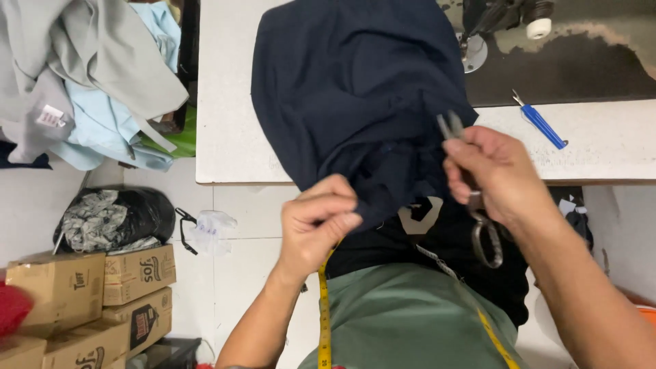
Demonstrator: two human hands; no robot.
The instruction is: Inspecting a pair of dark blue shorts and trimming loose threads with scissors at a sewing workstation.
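Observation:
A dark navy garment lies on the white table and hangs over its front edge toward me. My left hand pinches the garment's lower edge just below the table edge. My right hand holds a pair of small metal scissors, blades pointing up at the cloth's right side, handle loop hanging below the palm. A yellow measuring tape hangs around my neck over a green shirt.
A blue-handled tool lies on the table to the right, behind it a sewing machine. Grey and light blue garments are piled at left. Cardboard boxes and a black bag stand on the tiled floor.

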